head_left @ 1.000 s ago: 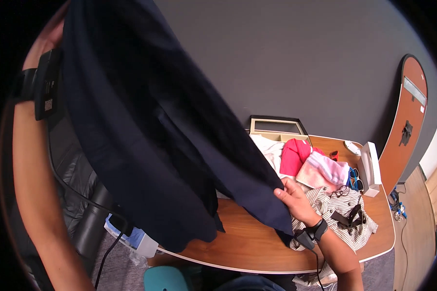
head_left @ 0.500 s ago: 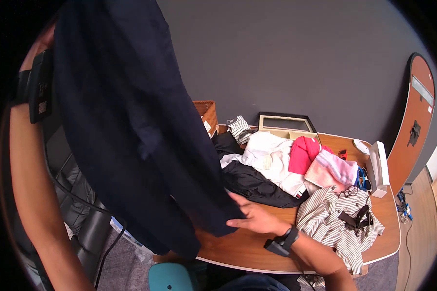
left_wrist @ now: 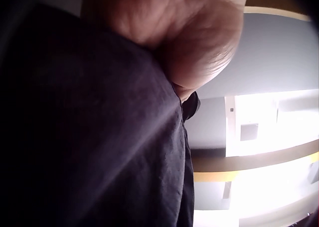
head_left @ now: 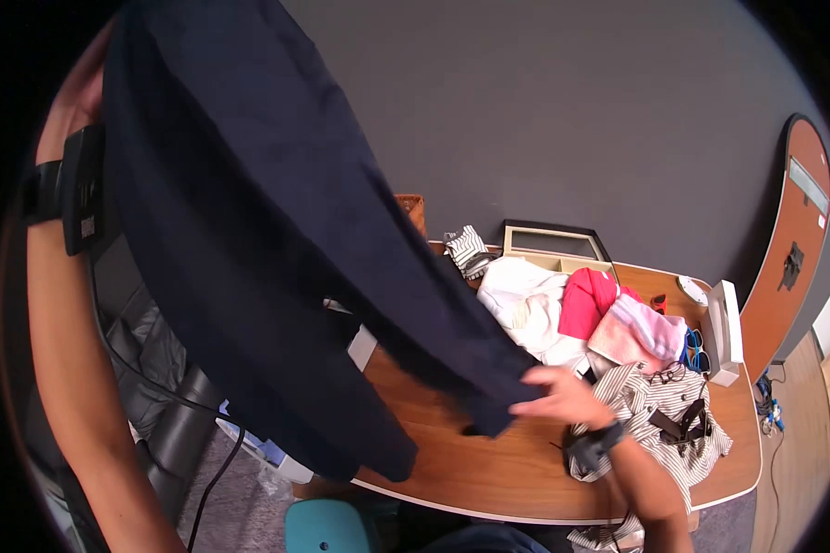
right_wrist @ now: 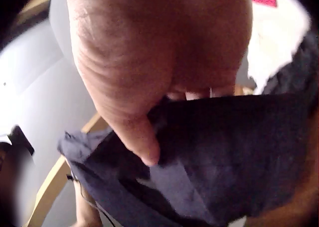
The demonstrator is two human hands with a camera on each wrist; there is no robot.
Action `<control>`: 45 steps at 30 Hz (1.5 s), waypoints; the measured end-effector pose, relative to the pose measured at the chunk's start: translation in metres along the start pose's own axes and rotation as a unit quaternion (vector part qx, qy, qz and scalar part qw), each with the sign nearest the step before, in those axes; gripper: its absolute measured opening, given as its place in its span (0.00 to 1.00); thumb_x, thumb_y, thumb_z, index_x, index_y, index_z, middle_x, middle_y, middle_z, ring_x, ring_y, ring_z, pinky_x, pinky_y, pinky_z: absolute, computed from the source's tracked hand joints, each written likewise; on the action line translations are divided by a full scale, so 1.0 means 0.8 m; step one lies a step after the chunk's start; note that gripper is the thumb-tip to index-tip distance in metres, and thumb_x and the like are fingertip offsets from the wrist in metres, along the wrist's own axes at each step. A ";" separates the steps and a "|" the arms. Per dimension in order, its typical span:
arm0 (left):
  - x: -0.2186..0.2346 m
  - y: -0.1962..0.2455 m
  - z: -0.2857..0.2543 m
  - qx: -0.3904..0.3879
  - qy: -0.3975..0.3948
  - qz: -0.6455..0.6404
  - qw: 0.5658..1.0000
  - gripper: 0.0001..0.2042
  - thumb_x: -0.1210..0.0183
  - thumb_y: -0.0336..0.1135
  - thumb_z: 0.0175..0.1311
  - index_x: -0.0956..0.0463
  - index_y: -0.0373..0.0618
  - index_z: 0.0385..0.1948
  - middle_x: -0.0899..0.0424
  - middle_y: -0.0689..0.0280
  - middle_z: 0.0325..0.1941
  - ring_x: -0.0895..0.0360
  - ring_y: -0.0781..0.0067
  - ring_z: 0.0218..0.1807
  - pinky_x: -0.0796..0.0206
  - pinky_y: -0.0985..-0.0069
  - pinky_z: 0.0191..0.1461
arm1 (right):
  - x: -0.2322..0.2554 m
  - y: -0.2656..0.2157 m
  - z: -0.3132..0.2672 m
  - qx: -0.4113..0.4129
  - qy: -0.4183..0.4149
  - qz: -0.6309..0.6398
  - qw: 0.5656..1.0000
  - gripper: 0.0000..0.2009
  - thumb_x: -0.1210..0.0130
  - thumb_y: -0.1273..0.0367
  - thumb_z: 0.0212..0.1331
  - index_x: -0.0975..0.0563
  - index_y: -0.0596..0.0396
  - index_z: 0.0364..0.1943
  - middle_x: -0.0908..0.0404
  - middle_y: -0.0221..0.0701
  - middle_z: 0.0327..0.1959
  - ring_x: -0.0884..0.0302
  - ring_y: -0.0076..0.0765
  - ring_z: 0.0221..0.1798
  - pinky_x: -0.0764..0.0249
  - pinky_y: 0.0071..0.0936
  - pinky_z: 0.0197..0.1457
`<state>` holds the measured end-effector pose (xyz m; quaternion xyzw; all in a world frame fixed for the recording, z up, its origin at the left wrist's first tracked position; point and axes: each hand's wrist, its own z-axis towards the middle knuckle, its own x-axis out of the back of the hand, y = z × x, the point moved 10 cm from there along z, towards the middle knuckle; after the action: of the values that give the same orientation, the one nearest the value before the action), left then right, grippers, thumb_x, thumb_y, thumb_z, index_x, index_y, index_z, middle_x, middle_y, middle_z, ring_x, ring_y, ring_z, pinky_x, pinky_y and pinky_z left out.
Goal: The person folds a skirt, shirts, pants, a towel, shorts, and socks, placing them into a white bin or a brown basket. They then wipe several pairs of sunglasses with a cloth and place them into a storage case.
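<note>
A pair of dark navy trousers (head_left: pixel 277 221) hangs in front of me, with its two legs slanting down over the table. High at the left edge, my left hand (head_left: pixel 85 88) grips the upper part of the trousers. In the left wrist view the palm of that hand (left_wrist: pixel 184 32) presses against the cloth, its fingers hidden. Near the hem of one leg, my right hand (head_left: pixel 563 396) pinches the cloth. The right wrist view shows its thumb (right_wrist: pixel 144 142) in front of the fabric and its fingers behind.
On the wooden table (head_left: pixel 526 479) lie a white garment (head_left: pixel 521 290), a red garment (head_left: pixel 586 304), a pink towel (head_left: pixel 641 332) and a striped shirt (head_left: pixel 627 396) with sunglasses on it. A white box (head_left: pixel 724 332) stands at the right end. A teal stool (head_left: pixel 327 525) is below the front edge.
My right hand first moved left along the leg with spread fingers, then swung back right, drawing one trouser leg out over the table. The left hand stays raised with the trousers.
</note>
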<state>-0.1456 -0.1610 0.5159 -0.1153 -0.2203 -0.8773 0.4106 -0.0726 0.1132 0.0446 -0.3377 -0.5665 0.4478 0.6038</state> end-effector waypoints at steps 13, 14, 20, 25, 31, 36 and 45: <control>-0.098 -0.053 0.011 0.088 0.007 -0.206 0.975 0.14 0.54 0.32 0.72 0.24 0.28 0.43 0.15 0.54 0.40 0.16 0.66 0.37 0.21 0.76 0.46 | 0.519 -0.083 -0.406 0.169 0.362 0.022 0.917 0.14 0.37 0.67 0.57 0.32 0.49 0.41 0.27 0.24 0.40 0.25 0.23 0.42 0.27 0.18 0.45; -0.117 -0.049 0.023 0.066 -0.016 -0.204 0.977 0.14 0.54 0.32 0.72 0.24 0.28 0.43 0.16 0.54 0.40 0.16 0.67 0.37 0.21 0.77 0.46 | 0.529 -0.103 -0.431 0.160 0.387 0.010 0.908 0.14 0.38 0.66 0.59 0.31 0.50 0.44 0.26 0.25 0.42 0.25 0.23 0.44 0.27 0.18 0.47; -0.168 -0.019 0.034 -0.064 -0.003 -0.207 0.976 0.10 0.50 0.32 0.71 0.26 0.32 0.42 0.19 0.59 0.42 0.21 0.71 0.41 0.26 0.74 0.53 | 0.596 -0.233 -0.543 0.017 0.590 -0.264 0.763 0.22 0.45 0.61 0.65 0.30 0.58 0.58 0.24 0.30 0.52 0.27 0.25 0.52 0.32 0.23 0.58; -0.119 -0.132 -0.034 0.120 0.142 -0.242 0.952 0.11 0.49 0.33 0.70 0.26 0.38 0.48 0.20 0.60 0.49 0.22 0.70 0.50 0.29 0.71 0.59 | 0.610 -0.309 -0.412 -0.001 0.524 -0.384 0.760 0.14 0.46 0.66 0.66 0.26 0.62 0.49 0.21 0.28 0.43 0.25 0.23 0.46 0.31 0.21 0.54; -0.178 -0.276 -0.348 0.387 0.353 -0.290 0.801 0.11 0.49 0.32 0.69 0.28 0.41 0.49 0.21 0.61 0.52 0.22 0.65 0.52 0.27 0.62 0.56 | 0.561 -0.181 -0.181 -0.042 0.339 -0.497 0.798 0.12 0.42 0.75 0.56 0.25 0.61 0.44 0.19 0.36 0.38 0.22 0.31 0.44 0.26 0.29 0.51; -0.224 -0.335 -0.639 0.595 0.387 -0.238 0.663 0.12 0.50 0.30 0.69 0.30 0.44 0.53 0.19 0.62 0.49 0.18 0.65 0.48 0.21 0.61 0.48 | 0.431 -0.003 -0.033 -0.130 0.157 -0.461 0.864 0.17 0.39 0.79 0.49 0.24 0.57 0.46 0.18 0.39 0.37 0.20 0.37 0.42 0.24 0.32 0.50; -0.205 -0.336 -0.666 0.599 0.413 -0.153 0.669 0.09 0.52 0.32 0.72 0.29 0.46 0.50 0.18 0.63 0.46 0.16 0.68 0.43 0.19 0.66 0.39 | 0.408 -0.054 -0.024 -0.091 0.146 -0.490 0.855 0.09 0.40 0.76 0.52 0.22 0.60 0.38 0.18 0.41 0.33 0.19 0.40 0.38 0.25 0.33 0.44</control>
<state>-0.2601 -0.1553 -0.0922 0.5646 -0.5209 -0.5653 0.3006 -0.0610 0.4007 0.2063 -0.1310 -0.6024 -0.0140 0.7872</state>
